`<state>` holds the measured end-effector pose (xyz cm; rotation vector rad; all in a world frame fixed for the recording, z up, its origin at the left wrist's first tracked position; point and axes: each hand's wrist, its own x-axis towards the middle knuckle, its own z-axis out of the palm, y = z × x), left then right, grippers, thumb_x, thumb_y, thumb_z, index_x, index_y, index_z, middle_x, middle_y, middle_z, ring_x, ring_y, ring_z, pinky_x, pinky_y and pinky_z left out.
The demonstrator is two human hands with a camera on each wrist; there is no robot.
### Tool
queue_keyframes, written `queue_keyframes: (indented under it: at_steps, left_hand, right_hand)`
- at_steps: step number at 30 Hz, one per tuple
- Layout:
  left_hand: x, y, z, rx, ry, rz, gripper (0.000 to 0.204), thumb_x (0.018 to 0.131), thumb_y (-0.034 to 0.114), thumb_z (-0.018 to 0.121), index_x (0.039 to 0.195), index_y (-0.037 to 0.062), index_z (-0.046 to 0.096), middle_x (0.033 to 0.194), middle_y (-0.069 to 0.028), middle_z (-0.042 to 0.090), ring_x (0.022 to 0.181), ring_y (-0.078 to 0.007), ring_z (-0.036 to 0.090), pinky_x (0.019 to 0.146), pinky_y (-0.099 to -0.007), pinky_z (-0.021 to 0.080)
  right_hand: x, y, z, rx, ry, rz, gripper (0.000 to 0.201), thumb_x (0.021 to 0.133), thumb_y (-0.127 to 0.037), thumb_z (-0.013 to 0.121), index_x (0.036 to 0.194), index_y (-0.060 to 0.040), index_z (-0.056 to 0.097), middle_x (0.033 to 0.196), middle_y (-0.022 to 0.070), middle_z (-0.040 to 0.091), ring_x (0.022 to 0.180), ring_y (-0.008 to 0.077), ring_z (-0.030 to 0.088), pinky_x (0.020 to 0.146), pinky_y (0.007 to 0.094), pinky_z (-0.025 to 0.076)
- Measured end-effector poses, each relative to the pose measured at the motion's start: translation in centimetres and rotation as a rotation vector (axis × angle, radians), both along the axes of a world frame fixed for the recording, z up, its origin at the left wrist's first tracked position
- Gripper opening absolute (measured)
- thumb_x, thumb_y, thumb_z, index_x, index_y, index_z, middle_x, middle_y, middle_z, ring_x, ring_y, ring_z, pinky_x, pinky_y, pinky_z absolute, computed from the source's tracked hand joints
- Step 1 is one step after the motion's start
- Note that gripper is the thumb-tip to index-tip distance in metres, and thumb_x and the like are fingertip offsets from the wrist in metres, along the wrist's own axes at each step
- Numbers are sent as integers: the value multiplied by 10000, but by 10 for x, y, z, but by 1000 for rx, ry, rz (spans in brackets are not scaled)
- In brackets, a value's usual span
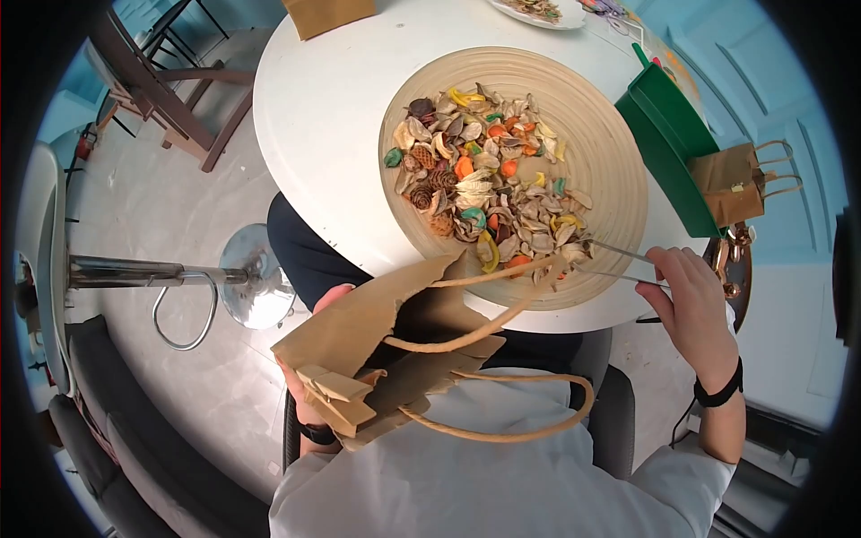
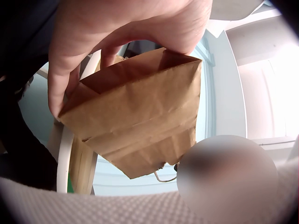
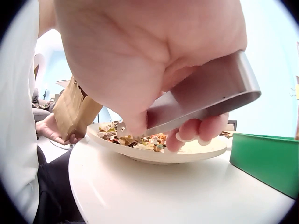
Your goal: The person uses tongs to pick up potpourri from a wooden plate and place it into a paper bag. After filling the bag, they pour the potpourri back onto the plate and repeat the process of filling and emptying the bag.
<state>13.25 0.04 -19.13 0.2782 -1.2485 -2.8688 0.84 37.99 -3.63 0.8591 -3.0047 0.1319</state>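
My left hand (image 2: 126, 28) grips the base of an open brown paper bag (image 2: 135, 112); in the head view the bag (image 1: 359, 323) tilts over my lap with its torn mouth and rope handles toward the plate. My right hand (image 1: 691, 305) holds metal tongs (image 3: 201, 93) between thumb and fingers. The tongs' tips lie at the right lower edge of a pile of dried petals, cones and orange and green pieces (image 1: 484, 179) on a round wooden plate (image 1: 610, 179). Whether the tips hold a piece, I cannot tell.
A green box (image 1: 668, 134) stands right of the plate, with another paper bag (image 1: 731, 184) beyond it. At the white table's (image 1: 309, 134) far side are a brown box (image 1: 330, 13) and a white plate (image 1: 547, 20). A stool (image 1: 161, 272) is at the left.
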Motion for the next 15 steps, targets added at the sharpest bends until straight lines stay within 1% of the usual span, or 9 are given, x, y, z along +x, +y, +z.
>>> queue_keyframes:
  at_steps: [3,6,8,9,11,12,14,15]
  left_hand:
    - [-3,3,5,-34,-2,-48,1143,811,850,394,1472,-76,286,1485,-200,392,1361,-277,416,1141,-390,322]
    - [-4,6,8,-69,-26,-42,1163,797,862,403,1480,-70,266,1482,-198,394,1362,-281,415,1142,-395,324]
    - [-4,9,9,-42,-28,-33,1160,798,861,401,1480,-68,266,1482,-198,394,1363,-282,414,1142,-396,325]
    - [-4,11,10,-16,-28,-23,1157,800,860,399,1480,-67,265,1482,-199,393,1364,-283,414,1143,-397,325]
    - [-6,12,15,-46,-27,-44,1154,802,857,401,1481,-67,264,1482,-199,394,1365,-281,413,1143,-396,325]
    - [-6,11,17,-75,-23,-69,1151,805,854,403,1481,-66,263,1481,-198,395,1366,-280,413,1143,-394,325]
    - [-6,10,19,-99,-17,-91,1148,804,852,409,1480,-64,266,1478,-187,403,1363,-266,418,1138,-393,333]
    - [-7,9,19,-96,-15,-107,1148,800,850,424,1483,-58,261,1479,-183,402,1363,-264,419,1137,-395,335]
  right_hand:
    - [-2,0,-1,12,20,24,373,766,-140,751,1075,-20,581,831,97,551,757,290,538,665,415,435]
    - [-3,1,2,3,16,21,340,778,-127,745,1058,-19,585,820,100,548,749,293,541,665,409,435]
    - [-4,3,5,-92,-37,-42,333,790,-108,745,1071,-13,593,820,103,558,736,275,563,668,376,467]
    - [-3,1,8,-93,-40,-38,333,790,-108,745,1071,-13,593,820,103,558,736,275,563,668,376,467]
    - [-2,-7,17,-362,-234,-114,353,799,-101,753,1102,-10,596,832,109,569,735,252,583,677,340,497]
    - [-3,-12,22,-372,-239,-104,353,799,-101,753,1102,-10,596,832,109,569,735,252,583,677,340,497]
    - [-8,-24,32,-354,-417,62,377,799,-105,762,1123,-5,597,833,114,573,743,234,586,687,319,514]
    - [-10,-31,33,-346,-450,130,373,801,-151,769,1104,-15,599,829,103,576,738,254,587,672,337,499]
